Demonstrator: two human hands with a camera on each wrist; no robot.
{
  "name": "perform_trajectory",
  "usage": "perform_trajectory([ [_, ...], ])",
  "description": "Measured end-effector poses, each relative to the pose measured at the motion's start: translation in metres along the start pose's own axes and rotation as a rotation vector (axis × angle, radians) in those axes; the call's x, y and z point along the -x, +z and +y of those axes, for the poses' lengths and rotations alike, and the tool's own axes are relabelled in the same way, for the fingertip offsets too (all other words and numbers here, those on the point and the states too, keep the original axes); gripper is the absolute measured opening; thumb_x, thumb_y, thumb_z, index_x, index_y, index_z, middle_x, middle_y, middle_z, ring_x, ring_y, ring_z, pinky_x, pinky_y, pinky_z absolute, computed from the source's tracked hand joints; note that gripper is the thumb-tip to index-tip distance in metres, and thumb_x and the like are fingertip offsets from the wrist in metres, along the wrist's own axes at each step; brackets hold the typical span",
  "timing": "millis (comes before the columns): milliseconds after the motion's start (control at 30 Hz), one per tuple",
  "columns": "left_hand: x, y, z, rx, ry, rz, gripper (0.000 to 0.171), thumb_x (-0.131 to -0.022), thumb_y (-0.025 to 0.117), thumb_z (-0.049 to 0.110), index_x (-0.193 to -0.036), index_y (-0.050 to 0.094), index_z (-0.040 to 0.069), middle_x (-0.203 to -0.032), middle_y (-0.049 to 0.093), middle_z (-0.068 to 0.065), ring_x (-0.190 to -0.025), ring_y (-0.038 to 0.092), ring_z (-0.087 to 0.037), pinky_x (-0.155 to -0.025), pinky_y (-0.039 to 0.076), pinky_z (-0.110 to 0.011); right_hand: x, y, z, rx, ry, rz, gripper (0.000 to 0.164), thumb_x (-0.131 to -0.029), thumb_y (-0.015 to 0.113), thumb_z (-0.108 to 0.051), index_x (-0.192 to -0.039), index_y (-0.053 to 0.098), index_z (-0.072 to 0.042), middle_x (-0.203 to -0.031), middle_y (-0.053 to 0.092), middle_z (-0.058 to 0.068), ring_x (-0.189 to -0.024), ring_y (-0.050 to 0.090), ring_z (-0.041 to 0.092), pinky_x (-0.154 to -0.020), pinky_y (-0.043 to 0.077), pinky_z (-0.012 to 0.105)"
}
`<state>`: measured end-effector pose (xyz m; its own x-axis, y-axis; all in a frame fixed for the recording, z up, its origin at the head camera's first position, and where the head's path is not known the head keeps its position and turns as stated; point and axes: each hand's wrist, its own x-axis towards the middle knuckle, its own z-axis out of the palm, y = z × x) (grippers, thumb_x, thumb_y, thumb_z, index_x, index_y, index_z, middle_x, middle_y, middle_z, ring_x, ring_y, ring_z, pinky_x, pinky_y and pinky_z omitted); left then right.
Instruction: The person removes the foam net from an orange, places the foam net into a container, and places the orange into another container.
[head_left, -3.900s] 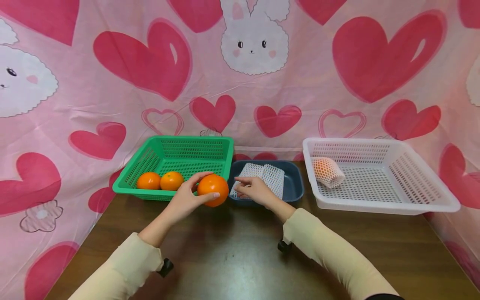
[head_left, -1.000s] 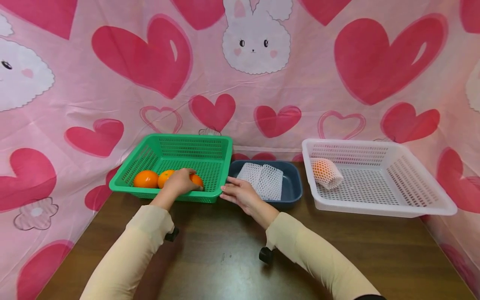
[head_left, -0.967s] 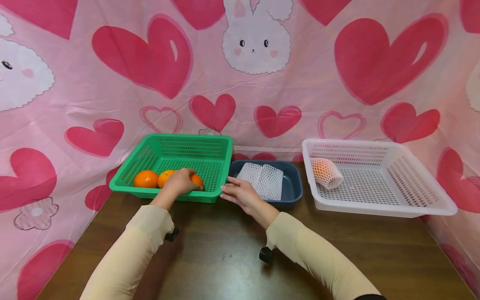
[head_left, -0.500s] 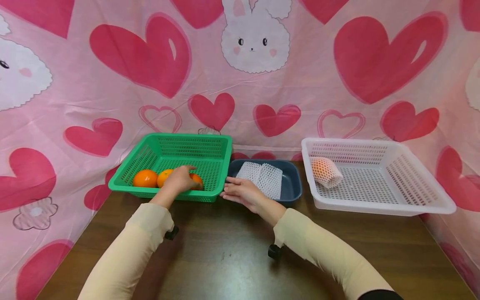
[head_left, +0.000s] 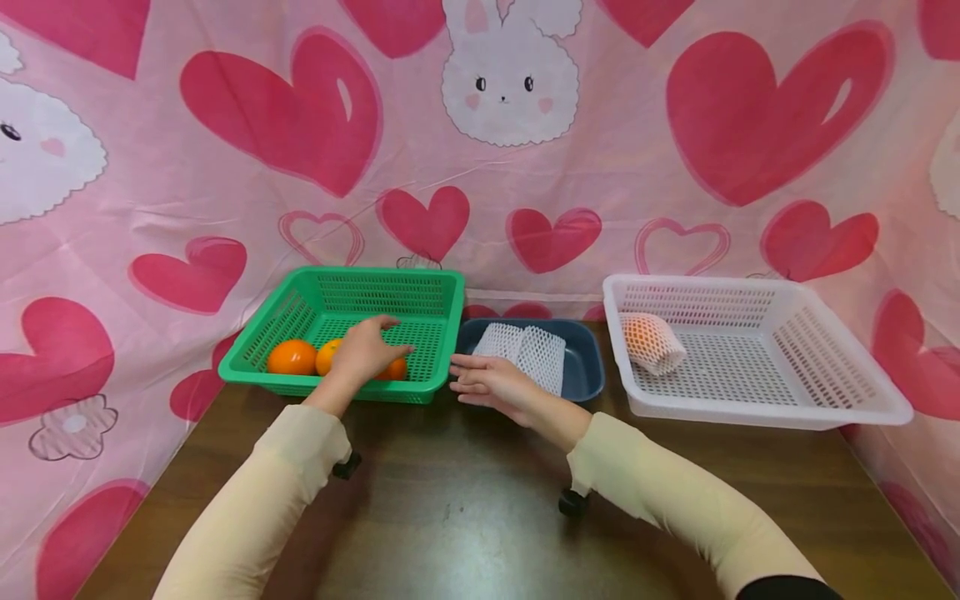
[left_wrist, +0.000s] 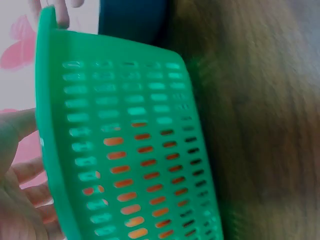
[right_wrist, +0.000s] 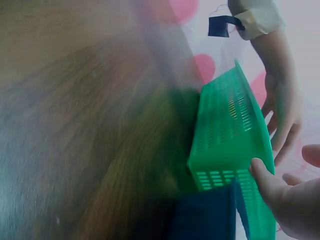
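Observation:
In the head view my left hand hovers over the front of the green basket, thumb and fingers spread and nothing in them. Right below it lies an orange, partly hidden by the hand. Two more oranges, one at the left and a middle one, sit along the front wall. My right hand holds nothing; its fingers are extended close to the basket's right front corner, overlapping the blue tray. White foam net sleeves lie in that tray. The left wrist view shows orange through the basket slots.
At the right stands a white basket with an orange in a foam net at its left side. All containers stand near the back of the brown wooden table, before a pink heart-patterned cloth.
Earlier my left hand held an orange in front of the baskets. It then set it in the green basket, and has now let go and risen slightly. My right hand has shifted slightly right.

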<state>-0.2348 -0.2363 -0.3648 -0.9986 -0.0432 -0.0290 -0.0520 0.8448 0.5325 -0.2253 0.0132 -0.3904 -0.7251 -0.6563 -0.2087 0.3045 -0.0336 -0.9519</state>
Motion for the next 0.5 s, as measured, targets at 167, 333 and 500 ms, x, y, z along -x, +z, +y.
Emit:
perform_trajectory([
  [167,0.002,0.003,0.014,0.018,0.028,0.026,0.063,-0.094,0.075,0.033,-0.146,0.054,0.004,-0.146,0.054,-0.022,-0.13,0.05,-0.043,-0.104,0.045,-0.058,0.009,-0.011,-0.007,0.06,-0.027,-0.002,0.051,-0.107,0.047,-0.007,-0.156,0.035,0.004,-0.157,0.041,0.024,-0.139,0.045,0.043,-0.11,0.041,0.048],
  [333,0.006,0.009,0.027,0.045,0.068,0.027,0.062,-0.094,0.075,0.033,-0.145,0.055,0.005,-0.145,0.055,-0.021,-0.128,0.052,-0.041,-0.103,0.046,-0.058,0.016,-0.025,-0.011,0.1,-0.06,0.004,0.05,-0.107,0.047,-0.008,-0.155,0.036,0.004,-0.156,0.04,0.026,-0.138,0.046,0.043,-0.109,0.042,0.048],
  [500,0.01,0.012,0.038,0.075,0.101,0.022,0.06,-0.094,0.076,0.032,-0.145,0.056,0.006,-0.141,0.059,-0.02,-0.119,0.059,-0.037,-0.095,0.053,-0.053,0.028,-0.039,-0.018,0.212,-0.097,-0.001,0.053,-0.106,0.051,-0.015,-0.155,0.037,0.002,-0.156,0.04,0.026,-0.136,0.049,0.041,-0.108,0.044,0.048],
])
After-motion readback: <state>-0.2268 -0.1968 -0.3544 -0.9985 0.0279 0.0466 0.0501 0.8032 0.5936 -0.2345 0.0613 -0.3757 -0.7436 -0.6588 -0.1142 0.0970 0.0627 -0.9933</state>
